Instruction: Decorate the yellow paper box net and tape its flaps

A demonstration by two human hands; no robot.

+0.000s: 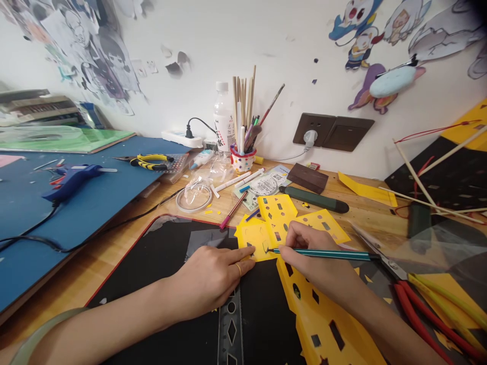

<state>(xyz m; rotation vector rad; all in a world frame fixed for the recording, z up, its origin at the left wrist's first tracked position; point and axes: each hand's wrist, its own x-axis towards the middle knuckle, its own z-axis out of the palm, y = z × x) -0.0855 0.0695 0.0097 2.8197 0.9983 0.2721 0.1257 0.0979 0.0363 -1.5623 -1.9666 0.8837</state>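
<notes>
My left hand (216, 271) lies on a yellow paper piece (256, 233), its fingers stretched out and their tips pressing the paper near its lower edge. My right hand (312, 248) pinches a slim teal pen (335, 254). The pen's dark tip touches the same paper, beside a small outline drawn there. A long yellow paper strip (325, 317) with cut-out shapes passes under my right hand and forearm. Below my left hand, a clear stencil ruler (231, 329) with shaped holes lies on the black cutting mat (178, 284), partly covered by the hand.
Scissors (403, 284) with red handles lie at right. Behind the paper are a dark green cutter (315, 199), a magenta pen (233, 212) and a pen cup (243, 159). Pliers (146, 161) and a blue glue gun (72, 180) rest on the blue board (23, 253) at left.
</notes>
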